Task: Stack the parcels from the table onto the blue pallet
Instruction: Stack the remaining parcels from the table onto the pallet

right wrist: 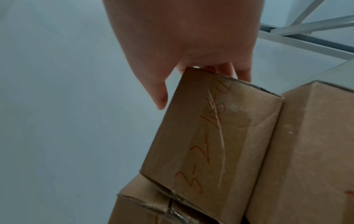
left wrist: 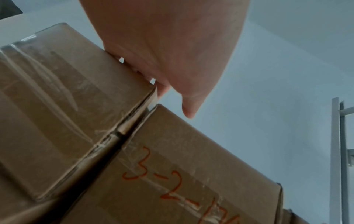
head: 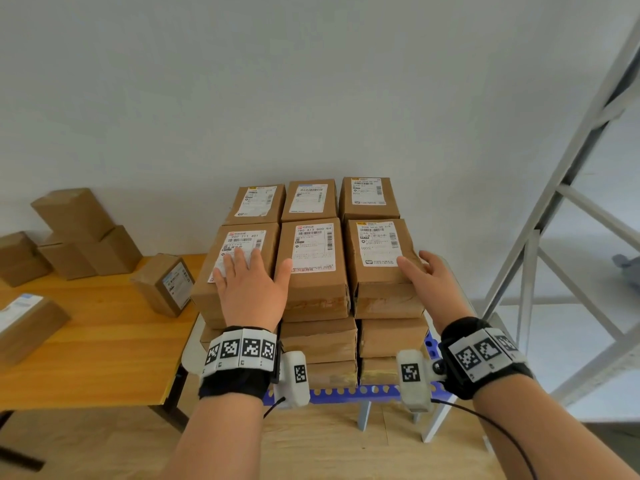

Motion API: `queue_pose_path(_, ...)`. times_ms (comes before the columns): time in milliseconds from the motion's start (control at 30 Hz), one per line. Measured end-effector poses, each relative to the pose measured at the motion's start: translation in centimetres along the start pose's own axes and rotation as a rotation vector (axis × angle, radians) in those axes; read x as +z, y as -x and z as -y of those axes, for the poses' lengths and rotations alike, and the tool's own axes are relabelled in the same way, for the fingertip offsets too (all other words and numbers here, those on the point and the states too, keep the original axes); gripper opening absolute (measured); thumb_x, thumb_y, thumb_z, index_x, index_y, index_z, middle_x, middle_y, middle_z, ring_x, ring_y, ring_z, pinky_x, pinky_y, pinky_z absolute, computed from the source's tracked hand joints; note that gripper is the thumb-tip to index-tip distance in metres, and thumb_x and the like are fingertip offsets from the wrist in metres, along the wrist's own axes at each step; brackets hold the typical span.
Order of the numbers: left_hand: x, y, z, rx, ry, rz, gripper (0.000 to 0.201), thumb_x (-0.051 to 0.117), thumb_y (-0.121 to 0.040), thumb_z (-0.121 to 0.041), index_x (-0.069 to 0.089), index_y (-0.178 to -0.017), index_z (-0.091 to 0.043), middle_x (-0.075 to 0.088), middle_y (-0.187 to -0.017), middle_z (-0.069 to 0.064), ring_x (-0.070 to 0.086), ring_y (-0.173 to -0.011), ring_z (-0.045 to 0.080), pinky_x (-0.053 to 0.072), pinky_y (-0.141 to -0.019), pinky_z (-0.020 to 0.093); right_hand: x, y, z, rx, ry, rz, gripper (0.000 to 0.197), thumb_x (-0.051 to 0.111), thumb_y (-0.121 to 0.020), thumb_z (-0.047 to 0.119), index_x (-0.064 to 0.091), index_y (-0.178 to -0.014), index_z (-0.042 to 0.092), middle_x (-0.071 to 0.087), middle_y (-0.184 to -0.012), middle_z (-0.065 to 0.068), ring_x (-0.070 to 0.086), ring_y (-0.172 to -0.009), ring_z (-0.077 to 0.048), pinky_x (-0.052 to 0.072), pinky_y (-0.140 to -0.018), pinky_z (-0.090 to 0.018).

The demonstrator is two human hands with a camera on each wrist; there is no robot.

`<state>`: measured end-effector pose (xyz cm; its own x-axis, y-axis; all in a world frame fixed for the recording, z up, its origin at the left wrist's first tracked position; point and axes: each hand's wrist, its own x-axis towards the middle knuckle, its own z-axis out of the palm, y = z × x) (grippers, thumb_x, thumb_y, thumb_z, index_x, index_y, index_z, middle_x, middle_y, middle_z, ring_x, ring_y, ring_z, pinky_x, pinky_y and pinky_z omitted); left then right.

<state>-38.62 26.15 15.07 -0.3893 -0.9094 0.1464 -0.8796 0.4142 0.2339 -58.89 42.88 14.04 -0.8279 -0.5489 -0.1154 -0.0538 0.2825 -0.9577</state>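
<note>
Squaring up the top layer looks like the step in hand. Left hand lies flat, fingers straight & spread, on the front-left parcel of the stack; the left wrist view shows its fingers over that box's top edge, thumb free. Right hand rests w/ relaxed fingers on the front-right parcel at its right top corner; not curled round it, nothing pinched. Hands well apart, one at each end of the front row, middle parcel between them.

To do it well, prob.: press in from both sides evenly so the three front boxes sit flush, edges lined up w/ the layer below, no overhang past the pallet rim. The front-left box seems to sit a bit proud toward the table, so nudge that one in first. Keep palms flat; taped faces may be slick.

Blue pallet on its stand holds the stack: top layer of six in two rows of three, at least two more layers under the front row. Parcels still on the table: a pile at the back left, one tilted box just beside the stack, one at the near left edge.
</note>
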Motion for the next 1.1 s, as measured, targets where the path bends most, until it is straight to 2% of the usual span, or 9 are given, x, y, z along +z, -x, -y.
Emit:
queue_pose_path(133, -0.4, 0.2, -0.1, 0.009, 0.031, -0.012, 0.078, 0.016, -0.093, -0.068, 0.017, -0.155, -0.020, 0.008, -0.162, 0.011, 0.002, -0.150, 0.028, 0.000, -0.120, 0.047, 0.1, 0.7, 1.2, -0.093, 0.039, -0.068, 0.066, 0.060, -0.093, 0.046, 0.034, -0.150, 0.023, 0.039, -0.152, -0.003, 0.039, -0.136, -0.020, 0.036, -0.100, -0.033)
queue_pose_path(267, -1.4, 0.4, 0.4, 0.014, 0.074, -0.044, 0.076, 0.018, -0.094, -0.067, 0.017, -0.155, -0.021, 0.007, -0.163, 0.009, 0.001, -0.150, 0.026, -0.001, -0.120, 0.046, 0.8, 1.8, 3.4, -0.227, 0.023, -0.118, 0.061, 0.060, -0.093, 0.044, 0.039, -0.147, 0.025, 0.042, -0.149, 0.003, 0.038, -0.134, -0.011, 0.033, -0.098, -0.027)
queue_pose_path(333, -2.0, 0.4, 1.1, 0.015, 0.087, -0.076, 0.075, 0.018, -0.094, -0.066, 0.017, -0.155, -0.021, 0.009, -0.162, 0.008, 0.003, -0.150, 0.025, -0.001, -0.120, 0.046, 1.7, 2.5, 4.8, -0.281, -0.002, -0.111, 0.058, 0.060, -0.093, 0.043, 0.041, -0.145, 0.028, 0.044, -0.147, 0.008, 0.038, -0.133, -0.007, 0.033, -0.102, -0.028)
queue_pose_path(433, -2.9, 0.3, 2.7, 0.015, 0.099, -0.113, 0.074, 0.018, -0.095, -0.065, 0.019, -0.154, -0.021, 0.015, -0.161, 0.009, 0.008, -0.149, 0.026, 0.001, -0.121, 0.048, 3.9, 3.8, 6.9, -0.324, -0.045, -0.063, 0.054, 0.060, -0.092, 0.042, 0.043, -0.143, 0.034, 0.045, -0.145, 0.012, 0.039, -0.134, -0.006, 0.035, -0.109, -0.035)
queue_pose_path(533, -4.0, 0.1, 5.3, 0.000, 0.111, -0.130, 0.072, 0.019, -0.096, -0.064, 0.019, -0.153, -0.021, 0.016, -0.161, 0.009, 0.008, -0.149, 0.026, 0.001, -0.121, 0.048, 6.9, 5.5, 8.8, -0.361, -0.062, -0.015, 0.052, 0.060, -0.093, 0.039, 0.045, -0.142, 0.034, 0.046, -0.144, 0.015, 0.039, -0.132, -0.006, 0.034, -0.109, -0.033)
queue_pose_path(633, -5.2, -0.2, 9.0, -0.034, 0.158, -0.157, 0.068, 0.022, -0.098, -0.059, 0.019, -0.153, -0.020, 0.015, -0.161, 0.009, 0.008, -0.149, 0.025, 0.000, -0.121, 0.047, 10.7, 7.1, 10.4, -0.402, -0.090, 0.075, 0.049, 0.060, -0.094, 0.038, 0.046, -0.141, 0.035, 0.047, -0.143, 0.018, 0.041, -0.133, -0.006, 0.035, -0.110, -0.034)
queue_pose_path(733, -6.3, -0.3, 13.9, -0.073, 0.215, -0.194, 0.060, 0.029, -0.101, -0.049, 0.024, -0.152, -0.019, 0.020, -0.160, 0.008, 0.010, -0.149, 0.025, 0.007, -0.121, 0.048, 15.5, 9.0, 11.7, -0.423, -0.106, 0.137, 0.047, 0.059, -0.096, 0.033, 0.047, -0.141, 0.033, 0.049, -0.142, 0.016, 0.043, -0.132, -0.005, 0.036, -0.109, -0.030)
queue_pose_path(933, -7.9, -0.1, 25.9, -0.198, 0.260, -0.159, 0.059, 0.033, -0.102, -0.044, 0.017, -0.154, -0.022, 0.011, -0.162, 0.006, 0.007, -0.150, 0.024, 0.006, -0.122, 0.044, 26.8, 13.5, 13.1, -0.400, -0.114, 0.272, 0.045, 0.059, -0.097, 0.027, 0.050, -0.140, 0.028, 0.053, -0.139, 0.012, 0.047, -0.129, -0.006, 0.038, -0.111, -0.034)
queue_pose_path(1100, -8.4, 0.0, 35.6, -0.250, 0.243, -0.112, 0.060, 0.034, -0.102, -0.044, 0.017, -0.154, -0.020, 0.013, -0.162, 0.006, 0.009, -0.149, 0.023, 0.011, -0.121, 0.046, 36.1, 16.8, 12.8, -0.350, -0.127, 0.344, 0.046, 0.058, -0.097, 0.024, 0.049, -0.142, 0.023, 0.053, -0.140, 0.008, 0.048, -0.128, -0.006, 0.038, -0.109, -0.029)
